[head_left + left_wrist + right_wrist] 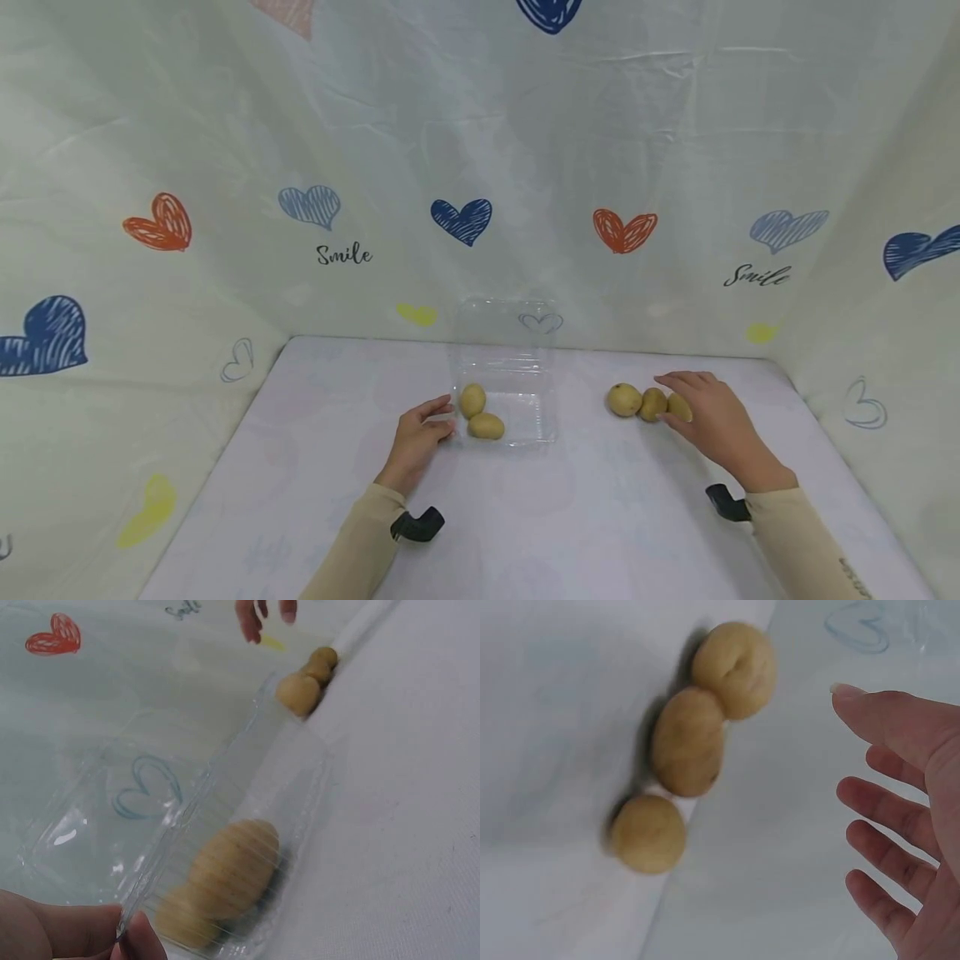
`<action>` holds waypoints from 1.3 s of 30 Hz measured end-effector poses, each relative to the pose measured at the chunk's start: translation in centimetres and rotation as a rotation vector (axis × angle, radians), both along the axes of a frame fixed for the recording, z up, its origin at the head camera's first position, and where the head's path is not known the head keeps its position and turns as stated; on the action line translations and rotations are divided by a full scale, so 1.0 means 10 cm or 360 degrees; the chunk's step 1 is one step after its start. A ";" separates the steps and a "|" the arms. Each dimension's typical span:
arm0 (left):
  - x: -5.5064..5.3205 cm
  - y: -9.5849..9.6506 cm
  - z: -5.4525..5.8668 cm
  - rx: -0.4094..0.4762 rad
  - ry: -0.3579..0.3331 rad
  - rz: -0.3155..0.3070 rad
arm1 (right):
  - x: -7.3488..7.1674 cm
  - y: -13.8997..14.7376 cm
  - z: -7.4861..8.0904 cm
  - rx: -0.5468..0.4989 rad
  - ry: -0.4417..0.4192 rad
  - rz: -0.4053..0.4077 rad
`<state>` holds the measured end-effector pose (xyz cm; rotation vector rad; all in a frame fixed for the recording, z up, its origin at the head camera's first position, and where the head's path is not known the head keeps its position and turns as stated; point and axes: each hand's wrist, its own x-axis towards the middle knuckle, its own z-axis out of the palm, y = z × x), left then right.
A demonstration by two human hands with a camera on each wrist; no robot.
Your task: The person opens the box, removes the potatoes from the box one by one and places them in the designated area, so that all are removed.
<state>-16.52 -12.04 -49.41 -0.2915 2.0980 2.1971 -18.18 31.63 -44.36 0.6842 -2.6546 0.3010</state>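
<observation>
A transparent plastic clamshell box (pixel 528 417) stands on the table with its lid (pixel 495 329) raised at the back. Two potatoes lie inside, an upper one (pixel 472 401) and a lower one (pixel 487 426), along the box's left side. My left hand (pixel 417 437) pinches the box's left rim between thumb and fingers, as the left wrist view shows. To the right, three potatoes sit in a touching or nearly touching row: left (pixel 624 400), middle (pixel 653 404) and right (pixel 679 407). Over the right end hovers my right hand (pixel 712 425), fingers spread and apart from the potatoes (pixel 688 742).
The white table (pixel 315 467) ends at a back wall of cloth (pixel 390 167) printed with hearts, with cloth at both sides too. A dark wrist strap piece (pixel 417 525) sits on the left sleeve and another (pixel 727 503) on the right.
</observation>
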 end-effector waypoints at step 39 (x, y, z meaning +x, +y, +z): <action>0.00 -0.02 -0.02 -0.0008 -0.0015 -0.0022 | -0.18 -1.54 -0.03 0.0159 0.0048 0.0670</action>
